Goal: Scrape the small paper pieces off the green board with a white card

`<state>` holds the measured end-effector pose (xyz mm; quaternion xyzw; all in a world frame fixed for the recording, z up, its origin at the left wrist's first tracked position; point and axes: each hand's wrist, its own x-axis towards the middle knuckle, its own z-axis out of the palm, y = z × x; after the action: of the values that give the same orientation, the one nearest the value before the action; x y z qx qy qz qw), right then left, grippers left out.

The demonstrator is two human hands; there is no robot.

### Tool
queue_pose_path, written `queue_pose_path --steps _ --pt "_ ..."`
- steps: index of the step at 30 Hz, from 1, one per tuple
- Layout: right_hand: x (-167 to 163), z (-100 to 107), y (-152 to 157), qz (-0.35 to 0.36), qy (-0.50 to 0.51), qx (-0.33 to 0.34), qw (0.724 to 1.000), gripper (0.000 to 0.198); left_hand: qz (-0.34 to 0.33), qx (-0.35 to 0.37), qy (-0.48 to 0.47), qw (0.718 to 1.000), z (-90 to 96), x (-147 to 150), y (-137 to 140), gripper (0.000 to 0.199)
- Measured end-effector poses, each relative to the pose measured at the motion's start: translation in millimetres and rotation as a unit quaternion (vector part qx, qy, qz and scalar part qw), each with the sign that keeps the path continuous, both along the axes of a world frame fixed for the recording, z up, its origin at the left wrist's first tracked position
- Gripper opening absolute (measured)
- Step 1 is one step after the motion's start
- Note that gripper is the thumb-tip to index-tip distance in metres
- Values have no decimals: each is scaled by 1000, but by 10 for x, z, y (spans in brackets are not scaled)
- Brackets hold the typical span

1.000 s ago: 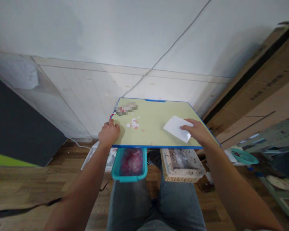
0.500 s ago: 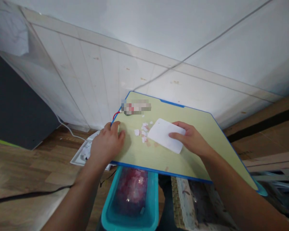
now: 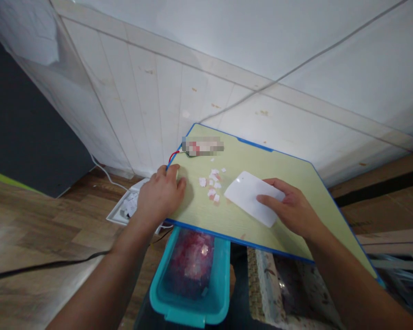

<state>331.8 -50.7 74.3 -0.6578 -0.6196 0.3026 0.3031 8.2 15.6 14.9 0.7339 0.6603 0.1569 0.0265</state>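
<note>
My right hand [image 3: 289,201] grips a white plastic scraper [image 3: 249,197], thumb on top. The scraper is tilted just above the pale yellow board [image 3: 278,160], which has a blue rim. Several small white and pinkish scraps [image 3: 214,183] lie on the board to the left of the scraper, apart from it. My left hand [image 3: 163,190] rests over the board's left edge, thumb and forefinger apart on its surface; the other fingers are partly hidden. A pixelated object [image 3: 203,145] lies at the board's far left corner, with a red cord beside it.
A turquoise bin [image 3: 223,284] holding a reddish, shiny bagged mass stands under the board's near edge. To its right is a woven-edged box [image 3: 261,284]. A white tray [image 3: 119,213] is on the wooden floor. Cardboard boxes [image 3: 382,211] stand at right; the wall is behind.
The scraper has moved slightly right, away from the scraps, and tipped so its face catches light. The whole view has shifted a little. My left hand stays at the board's edge.
</note>
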Motion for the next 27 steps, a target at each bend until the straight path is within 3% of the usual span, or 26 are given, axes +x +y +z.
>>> queue_pose_path --steps 5,12,17,25,27 --pt "40 -15 -159 -53 -66 15 996 30 3 -5 -3 1000 11 6 -12 47" --pt "-339 -23 -404 43 51 -73 995 30 3 -4 -7 1000 -2 3 -13 48" --pt "-262 -66 -235 12 9 -7 1000 32 -1 -2 -10 1000 -5 -6 -12 48" --pt "-222 -68 -355 51 23 -56 997 33 -3 -5 -17 1000 -17 -16 -11 48" --pt "-250 -57 -347 48 17 -38 998 32 -5 -4 -17 1000 -15 -16 -11 49"
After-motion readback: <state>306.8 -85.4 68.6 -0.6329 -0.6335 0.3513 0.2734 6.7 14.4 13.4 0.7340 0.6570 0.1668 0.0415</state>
